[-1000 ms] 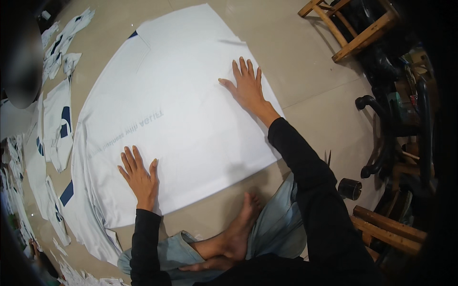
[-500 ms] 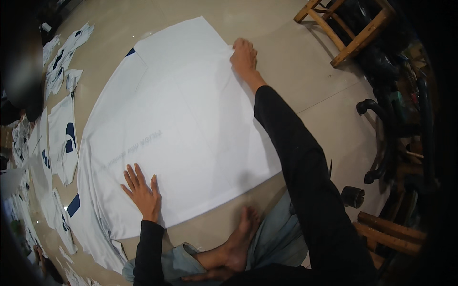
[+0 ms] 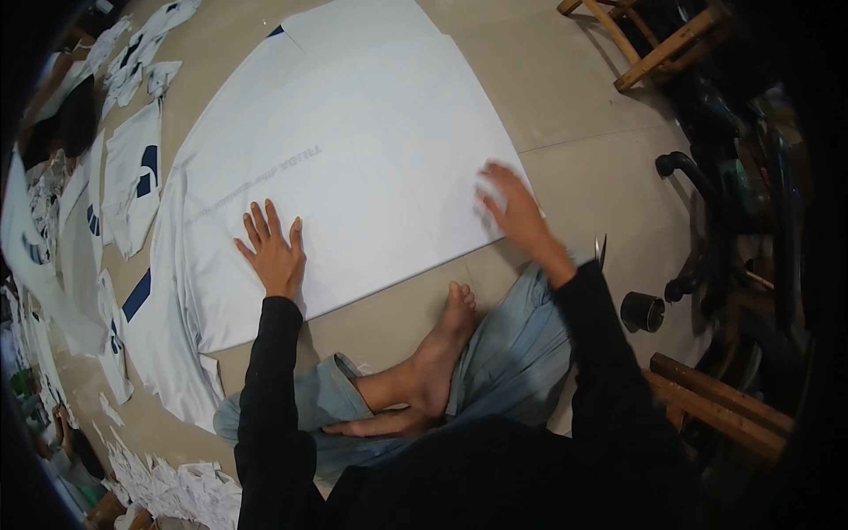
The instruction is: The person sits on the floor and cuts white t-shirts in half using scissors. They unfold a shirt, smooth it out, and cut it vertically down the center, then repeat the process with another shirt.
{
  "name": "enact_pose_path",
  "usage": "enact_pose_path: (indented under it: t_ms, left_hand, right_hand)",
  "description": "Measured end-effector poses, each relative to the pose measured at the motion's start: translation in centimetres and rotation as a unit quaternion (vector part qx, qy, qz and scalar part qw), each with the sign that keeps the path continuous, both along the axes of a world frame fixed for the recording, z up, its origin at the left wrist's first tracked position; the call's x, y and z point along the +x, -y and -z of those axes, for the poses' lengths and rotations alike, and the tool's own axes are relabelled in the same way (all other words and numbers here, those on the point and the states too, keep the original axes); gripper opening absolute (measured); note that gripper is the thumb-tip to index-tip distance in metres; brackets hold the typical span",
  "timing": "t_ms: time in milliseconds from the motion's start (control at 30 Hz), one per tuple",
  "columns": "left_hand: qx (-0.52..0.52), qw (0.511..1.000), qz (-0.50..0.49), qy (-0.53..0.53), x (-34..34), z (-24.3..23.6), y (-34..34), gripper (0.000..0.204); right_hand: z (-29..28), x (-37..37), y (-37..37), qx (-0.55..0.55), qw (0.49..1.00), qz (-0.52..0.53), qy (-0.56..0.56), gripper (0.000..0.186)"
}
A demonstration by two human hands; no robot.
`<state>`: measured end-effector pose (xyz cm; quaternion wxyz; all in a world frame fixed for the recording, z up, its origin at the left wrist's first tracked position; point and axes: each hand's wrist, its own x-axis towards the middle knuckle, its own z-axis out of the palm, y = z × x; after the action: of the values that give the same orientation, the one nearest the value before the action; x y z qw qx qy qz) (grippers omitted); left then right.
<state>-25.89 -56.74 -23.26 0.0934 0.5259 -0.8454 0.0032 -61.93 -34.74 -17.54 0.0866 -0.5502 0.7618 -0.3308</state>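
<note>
On the tiled floor [image 3: 609, 185], a white cloth [image 3: 380, 168] lies spread under the left hand [image 3: 281, 259].

The cloth is mostly smooth, bunched into folds along its left side, with faint grey lettering [image 3: 296, 162] across it and a dark blue patch [image 3: 139, 295] beside the folds. The left hand rests palm down near the lower edge, its fingers [image 3: 272, 217] fanned apart. The right hand [image 3: 523, 215], blurred, is over the lower right corner, thumb and fingers apart; whether it touches the cloth cannot be told. Just below the near edge is a bare foot [image 3: 437, 353]. Left of the cloth lie white pieces [image 3: 131, 199] with dark blue shapes; to the right stand a dark cup [image 3: 642, 312] and, farther up, a wooden stool [image 3: 671, 51].
</note>
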Motion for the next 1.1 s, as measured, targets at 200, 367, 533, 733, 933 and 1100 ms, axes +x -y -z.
enact_pose_path:
  t_ms: [200,367,533,733,933,1100]
  left_hand:
    - [0.004,1.000,-0.016,0.026,-0.2,-0.5,-0.5,0.074]
    - [0.002,0.993,0.029,-0.111,-0.5,-4.9,-10.2,0.068]
    - [0.131,0.969,0.077,-0.195,1.8,-4.8,-27.6,0.054]
    - [0.144,0.961,0.072,-0.227,1.0,-5.8,-27.8,0.040]
    - [0.141,0.964,0.057,-0.220,1.4,-6.4,-27.5,0.037]
    - [0.134,0.961,0.052,-0.234,1.3,-6.0,-28.0,0.034]
  right_hand:
    - [-2.5,4.5,-5.6,0.037,0.999,0.006,0.011,0.032]
    - [-8.0,3.0,-11.4,-0.120,0.974,0.171,0.085,0.025]
    - [-2.2,-0.3,-23.6,0.033,0.927,0.368,0.057,0.023]
    - [1.9,3.6,-27.6,-0.009,0.929,0.354,0.110,0.036]
    - [1.2,3.4,-26.2,-0.025,0.887,0.410,0.209,0.044]
    - [1.3,3.2,-28.4,0.150,0.914,0.374,-0.055,0.055]
